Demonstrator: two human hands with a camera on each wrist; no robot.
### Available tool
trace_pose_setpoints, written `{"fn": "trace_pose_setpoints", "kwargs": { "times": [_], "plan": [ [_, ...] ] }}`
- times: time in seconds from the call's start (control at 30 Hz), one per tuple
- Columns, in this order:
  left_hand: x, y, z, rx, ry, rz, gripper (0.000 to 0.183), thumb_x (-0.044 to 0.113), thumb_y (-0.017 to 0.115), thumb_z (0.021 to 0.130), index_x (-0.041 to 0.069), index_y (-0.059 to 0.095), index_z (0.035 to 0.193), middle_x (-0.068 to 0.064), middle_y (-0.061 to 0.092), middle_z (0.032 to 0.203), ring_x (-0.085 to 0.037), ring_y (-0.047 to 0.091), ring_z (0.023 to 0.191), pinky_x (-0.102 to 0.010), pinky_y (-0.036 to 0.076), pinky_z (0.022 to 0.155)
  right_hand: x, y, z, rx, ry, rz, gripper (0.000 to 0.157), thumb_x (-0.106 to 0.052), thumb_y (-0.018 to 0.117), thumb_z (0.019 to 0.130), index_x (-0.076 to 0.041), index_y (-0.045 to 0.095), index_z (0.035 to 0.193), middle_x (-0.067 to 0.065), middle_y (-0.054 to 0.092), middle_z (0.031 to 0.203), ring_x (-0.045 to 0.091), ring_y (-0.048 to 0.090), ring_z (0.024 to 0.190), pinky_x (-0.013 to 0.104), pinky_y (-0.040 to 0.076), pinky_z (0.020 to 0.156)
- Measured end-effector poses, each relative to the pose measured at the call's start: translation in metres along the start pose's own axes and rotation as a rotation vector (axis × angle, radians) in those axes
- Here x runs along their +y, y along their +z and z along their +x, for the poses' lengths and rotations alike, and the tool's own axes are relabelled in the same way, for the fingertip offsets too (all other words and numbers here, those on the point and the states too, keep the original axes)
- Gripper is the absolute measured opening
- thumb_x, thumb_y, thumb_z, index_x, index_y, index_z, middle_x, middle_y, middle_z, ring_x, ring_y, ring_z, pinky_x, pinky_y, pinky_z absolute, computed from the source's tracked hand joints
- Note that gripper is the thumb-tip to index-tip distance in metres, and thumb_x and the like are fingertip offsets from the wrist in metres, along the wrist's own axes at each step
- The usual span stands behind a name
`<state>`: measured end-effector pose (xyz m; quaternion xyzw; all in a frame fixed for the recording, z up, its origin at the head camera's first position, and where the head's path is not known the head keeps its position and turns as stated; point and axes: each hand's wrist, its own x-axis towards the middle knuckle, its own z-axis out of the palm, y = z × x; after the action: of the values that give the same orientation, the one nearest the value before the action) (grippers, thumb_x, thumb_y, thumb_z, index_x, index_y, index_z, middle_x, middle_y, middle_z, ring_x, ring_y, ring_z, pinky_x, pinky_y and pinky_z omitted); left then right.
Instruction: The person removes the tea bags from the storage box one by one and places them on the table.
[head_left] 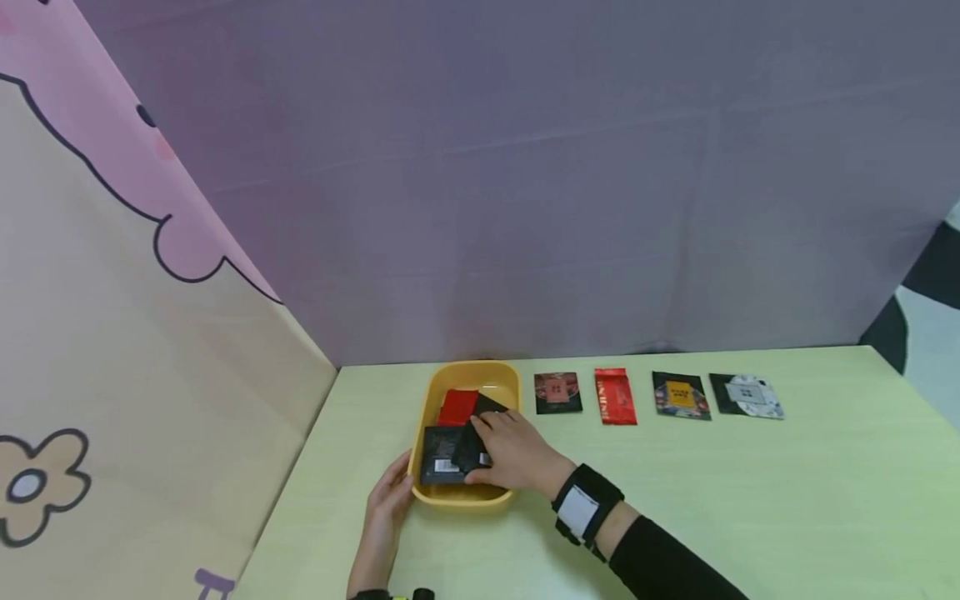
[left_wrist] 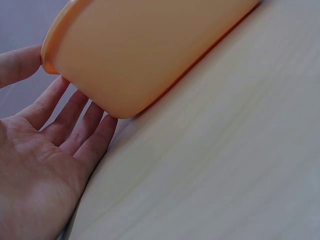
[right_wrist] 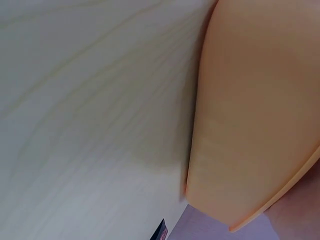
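Observation:
A yellow plastic basket (head_left: 512, 375) stands on the table with a red packet (head_left: 455, 407) and several black packets inside. My right hand (head_left: 517, 450) reaches over its right rim and grips a black packet (head_left: 468, 447), thumb and fingers on it; the hand covers part of that packet. Under it, to the left, lies another black packet (head_left: 435, 450) with a white barcode label. At the basket's near left corner is my left hand (head_left: 392, 492). In the left wrist view its thumb touches the rim and its extended fingertips rest against the outer wall (left_wrist: 150, 55).
Right of the basket, a row of flat packets lies along the back: a dark one (head_left: 557, 392), a red one (head_left: 616, 396), one with a yellow label (head_left: 680, 395) and a black-and-white one (head_left: 746, 396). A grey cloth (head_left: 525, 208) hangs behind the table (head_left: 712, 508).

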<state>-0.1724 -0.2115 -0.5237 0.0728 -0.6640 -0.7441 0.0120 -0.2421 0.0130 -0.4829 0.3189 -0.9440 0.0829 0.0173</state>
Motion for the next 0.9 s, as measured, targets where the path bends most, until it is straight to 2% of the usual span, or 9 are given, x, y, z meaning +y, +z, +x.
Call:
{"fn": "trace_pose_setpoints", "kwargs": {
  "times": [0.3,0.5,0.67,0.9],
  "plan": [
    [0.001,0.0,0.001,0.001,-0.017,0.035,0.053,0.018,0.05,0.101,-0.004,0.038,0.148,-0.021,0.038,0.153,-0.022,0.044,0.134,-0.024,0.042,0.099,-0.003,-0.005,-0.003,0.081,-0.062,-0.008,0.094,-0.071,0.062,0.082,-0.008,0.043,0.15,0.012,0.048,0.146,0.028,0.045,0.131,0.046,0.032,0.113],
    [0.001,0.0,0.002,0.002,-0.017,0.029,0.053,0.017,0.05,0.101,-0.004,0.038,0.148,-0.02,0.039,0.153,-0.018,0.046,0.131,-0.023,0.043,0.098,-0.005,-0.009,-0.003,0.135,-0.114,-0.018,0.095,-0.071,0.062,0.082,-0.009,0.041,0.151,0.011,0.046,0.147,0.028,0.043,0.133,0.046,0.029,0.115],
    [0.001,0.0,0.001,-0.007,-0.009,0.026,0.053,0.016,0.05,0.101,-0.004,0.038,0.148,-0.021,0.039,0.152,-0.016,0.048,0.129,-0.024,0.042,0.098,-0.007,-0.014,-0.004,0.213,-0.166,-0.003,0.095,-0.07,0.064,0.081,-0.01,0.041,0.151,0.01,0.044,0.147,0.027,0.041,0.133,0.045,0.028,0.115],
    [0.0,-0.001,0.0,-0.015,0.008,0.016,0.053,0.016,0.049,0.101,-0.006,0.037,0.148,-0.021,0.04,0.152,-0.005,0.052,0.12,-0.021,0.043,0.096,-0.012,-0.028,-0.013,0.269,-0.21,0.031,0.093,-0.066,0.068,0.081,-0.009,0.043,0.15,0.011,0.043,0.147,0.027,0.04,0.132,0.044,0.026,0.116]
  ]
}}
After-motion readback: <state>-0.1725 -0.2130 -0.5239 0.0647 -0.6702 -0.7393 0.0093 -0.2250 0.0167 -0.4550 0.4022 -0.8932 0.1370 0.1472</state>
